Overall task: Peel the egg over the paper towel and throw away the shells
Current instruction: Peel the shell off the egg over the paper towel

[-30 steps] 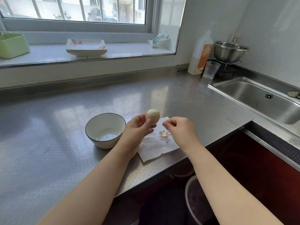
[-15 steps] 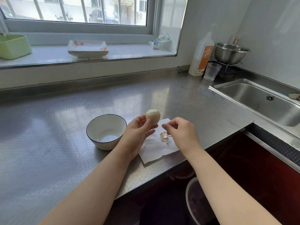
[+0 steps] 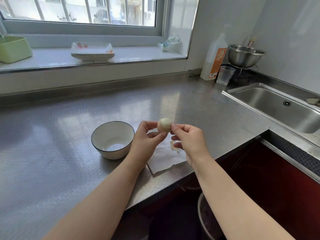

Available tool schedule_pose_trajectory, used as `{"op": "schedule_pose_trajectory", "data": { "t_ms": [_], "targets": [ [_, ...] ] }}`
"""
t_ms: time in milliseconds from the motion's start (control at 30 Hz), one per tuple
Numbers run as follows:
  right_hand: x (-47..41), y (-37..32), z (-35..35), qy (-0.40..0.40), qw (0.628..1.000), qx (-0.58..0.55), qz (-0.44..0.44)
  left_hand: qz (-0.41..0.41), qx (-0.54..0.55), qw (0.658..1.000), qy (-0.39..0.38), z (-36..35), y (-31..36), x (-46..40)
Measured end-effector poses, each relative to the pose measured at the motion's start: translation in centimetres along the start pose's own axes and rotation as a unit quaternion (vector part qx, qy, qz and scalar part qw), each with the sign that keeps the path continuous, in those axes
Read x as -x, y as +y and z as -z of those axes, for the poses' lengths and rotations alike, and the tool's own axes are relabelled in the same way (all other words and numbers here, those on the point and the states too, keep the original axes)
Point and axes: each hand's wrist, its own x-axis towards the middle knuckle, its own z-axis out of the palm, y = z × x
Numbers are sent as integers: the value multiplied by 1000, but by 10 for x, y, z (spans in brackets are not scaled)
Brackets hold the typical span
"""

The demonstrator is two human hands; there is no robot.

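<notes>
My left hand [image 3: 147, 139] holds a partly peeled egg [image 3: 164, 125] between thumb and fingers, above the white paper towel [image 3: 164, 156]. The egg's top is bare white and its lower part still has tan shell. My right hand [image 3: 188, 141] pinches at the egg's right side with thumb and forefinger. A small heap of shell pieces [image 3: 174, 146] lies on the towel, partly hidden by my right fingers.
A white bowl with a dark rim [image 3: 112, 139] stands just left of my left hand. A sink [image 3: 277, 108] lies at the right, with a clear cup [image 3: 225, 75], a bottle [image 3: 214, 59] and a steel bowl [image 3: 245, 55] behind it. A bin [image 3: 206, 220] sits below the counter edge.
My right hand has risen from over the shell heap on the towel to the egg's right side and now pinches it. The left hand has kept the egg in place.
</notes>
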Motion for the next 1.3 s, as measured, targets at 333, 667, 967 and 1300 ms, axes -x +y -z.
{"op": "schedule_pose_trajectory", "data": {
  "t_ms": [333, 667, 967, 1300],
  "targets": [
    [-8, 0, 4, 14, 998, 64, -5, -65, -116, 991, -1, -3, 0, 3],
    [-17, 4, 13, -5, 970, 231, 79, -20, -94, 995, -4, -3, 2, 2],
    [-14, 11, 24, 12, 933, 339, 124, -14, -122, 992, 4, -3, 6, 5],
    [-16, 11, 30, -59, 905, 371, 200, -23, -146, 989, -6, -2, 2, 2]
  ]
}}
